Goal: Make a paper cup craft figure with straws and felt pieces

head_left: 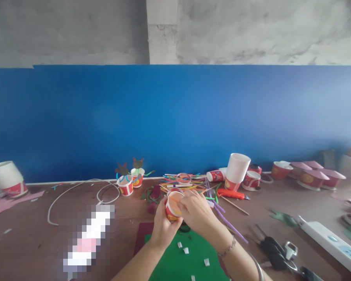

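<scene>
A small red and white paper cup [171, 214] is tilted with its opening toward me, over the near side of the table. My left hand [163, 228] is wrapped round its left side and base. At the cup's right rim sits my right hand [197, 210], its fingers bent and pressed together at the opening. Whatever those fingertips pinch is hidden by the hand. Beneath both hands lies a green sheet [190, 259] with several small white pieces on it, such as this white scrap [186, 250]. A dark red sheet [140, 234] shows under its left edge.
Several coloured pipe cleaners [178, 180] lie behind the cup. An orange utility knife [231, 193] and a cup stack [236, 171] are to the right, with keys [276, 249] and a power strip [330, 242] nearer. Two decorated cups [125, 185] stand left, near a white cable [51, 210].
</scene>
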Demonstrator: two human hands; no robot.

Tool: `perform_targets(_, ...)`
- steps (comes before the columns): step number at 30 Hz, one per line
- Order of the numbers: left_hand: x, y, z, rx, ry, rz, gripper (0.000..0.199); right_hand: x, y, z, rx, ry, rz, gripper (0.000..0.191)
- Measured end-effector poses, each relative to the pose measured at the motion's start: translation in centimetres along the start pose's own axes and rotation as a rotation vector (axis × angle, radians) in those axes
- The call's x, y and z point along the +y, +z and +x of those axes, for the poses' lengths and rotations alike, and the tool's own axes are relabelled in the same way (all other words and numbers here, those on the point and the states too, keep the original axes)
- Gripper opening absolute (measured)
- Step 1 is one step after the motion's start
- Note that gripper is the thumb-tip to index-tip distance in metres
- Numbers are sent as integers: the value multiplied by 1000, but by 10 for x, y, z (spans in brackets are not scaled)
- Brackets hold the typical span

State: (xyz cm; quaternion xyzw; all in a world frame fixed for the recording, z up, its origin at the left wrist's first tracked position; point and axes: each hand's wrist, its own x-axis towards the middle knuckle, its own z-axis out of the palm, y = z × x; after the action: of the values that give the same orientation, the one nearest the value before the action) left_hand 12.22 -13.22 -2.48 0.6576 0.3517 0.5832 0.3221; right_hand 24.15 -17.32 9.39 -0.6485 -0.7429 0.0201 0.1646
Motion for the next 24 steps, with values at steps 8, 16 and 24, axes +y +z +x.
perform_targets(8,7,-1,-1,-73,-33,-79,57,-1,-1,0,-48,-32,-13,26)
perform_targets(16,4,-1,-1,-91,5,-42,60,-5,4,2,-2,-23,-17,23)
perform_targets(24,11,-1,-2,-177,65,1,64,-7,12,4,51,-8,72,28)
